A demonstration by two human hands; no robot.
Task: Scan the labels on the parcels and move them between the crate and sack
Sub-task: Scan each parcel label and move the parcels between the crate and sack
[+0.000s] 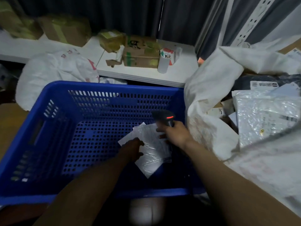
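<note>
From the head camera, the left hand (132,148) lies on the left edge of a white parcel (152,150) at the bottom of the blue crate (53,101); whether it pinches or only presses is unclear. The right hand (175,133) clenches a scanner (163,116) just above the parcel, beside the white sack (208,95).

A crinkled white parcel (151,154) lies flat on the blue perforated crate's (97,101) floor, with the black scanner (164,117), red light lit, just above it. Beside the crate, the open white sack (208,98) holds more parcels (260,121).
</note>
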